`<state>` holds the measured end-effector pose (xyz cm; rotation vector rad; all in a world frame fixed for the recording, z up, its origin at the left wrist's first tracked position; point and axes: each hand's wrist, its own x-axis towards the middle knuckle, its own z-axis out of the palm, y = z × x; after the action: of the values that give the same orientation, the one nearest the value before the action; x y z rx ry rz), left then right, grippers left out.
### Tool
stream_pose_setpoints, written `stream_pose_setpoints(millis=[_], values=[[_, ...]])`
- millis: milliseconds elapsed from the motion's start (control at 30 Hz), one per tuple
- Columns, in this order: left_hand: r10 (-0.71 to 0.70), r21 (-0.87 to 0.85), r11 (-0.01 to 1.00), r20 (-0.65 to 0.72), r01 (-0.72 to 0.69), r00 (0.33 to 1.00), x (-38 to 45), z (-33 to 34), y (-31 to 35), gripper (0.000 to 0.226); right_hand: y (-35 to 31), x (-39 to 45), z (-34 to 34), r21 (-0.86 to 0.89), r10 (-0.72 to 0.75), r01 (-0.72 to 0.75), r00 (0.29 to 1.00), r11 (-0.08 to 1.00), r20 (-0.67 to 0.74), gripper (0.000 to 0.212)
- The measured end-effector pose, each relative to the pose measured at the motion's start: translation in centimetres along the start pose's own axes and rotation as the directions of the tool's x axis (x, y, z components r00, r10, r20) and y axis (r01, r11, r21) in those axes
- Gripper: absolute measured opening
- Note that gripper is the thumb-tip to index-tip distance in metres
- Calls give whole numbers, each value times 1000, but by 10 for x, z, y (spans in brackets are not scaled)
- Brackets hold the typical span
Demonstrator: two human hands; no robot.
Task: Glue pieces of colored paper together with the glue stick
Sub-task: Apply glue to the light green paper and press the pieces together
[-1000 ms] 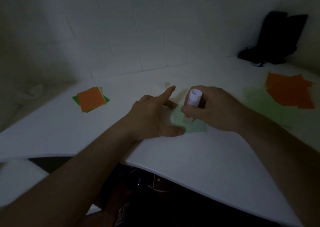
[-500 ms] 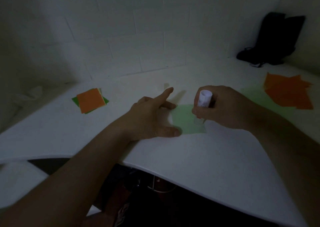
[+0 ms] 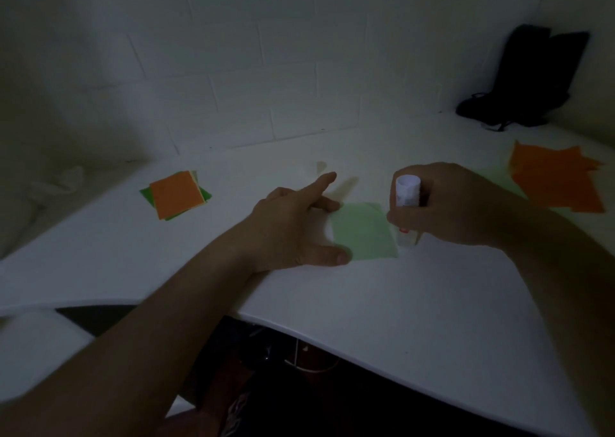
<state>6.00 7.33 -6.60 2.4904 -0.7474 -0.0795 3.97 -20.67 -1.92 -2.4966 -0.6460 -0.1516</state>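
A pale green paper square [image 3: 362, 230] lies flat on the white table [image 3: 416, 290] between my hands. My left hand [image 3: 296, 227] rests on its left edge, thumb and fingers spread and straight, index finger raised. My right hand [image 3: 446, 207] grips a white glue stick [image 3: 406, 200] held upright, its lower tip at the paper's right edge. Whether the tip touches the paper or the table I cannot tell.
A stack of orange and green squares [image 3: 174, 195] lies at the left. Loose orange sheets [image 3: 559, 180] over pale green ones [image 3: 499, 178] lie at the right. A black bag [image 3: 525, 80] leans in the far right corner. The table's curved front edge runs close below my forearms.
My right hand has drawn the glue stick rightward across the green square, from its middle to its right edge. The left hand has stayed put.
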Motion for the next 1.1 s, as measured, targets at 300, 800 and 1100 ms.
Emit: stream_pose_setpoints(millis=[300, 800, 1100], values=[[-12, 0, 1000, -50, 12, 999, 0, 2, 1, 75, -21, 8, 26, 146, -59, 77, 991, 986, -121, 17], [19, 29, 999, -71, -17, 997, 1, 2, 3, 70, -35, 14, 48, 176, -31, 48, 995, 983, -95, 16], [29, -10, 1000, 37, -29, 999, 5, -8, 6, 60, -42, 18, 53, 193, 3, 15, 995, 981, -96, 17]])
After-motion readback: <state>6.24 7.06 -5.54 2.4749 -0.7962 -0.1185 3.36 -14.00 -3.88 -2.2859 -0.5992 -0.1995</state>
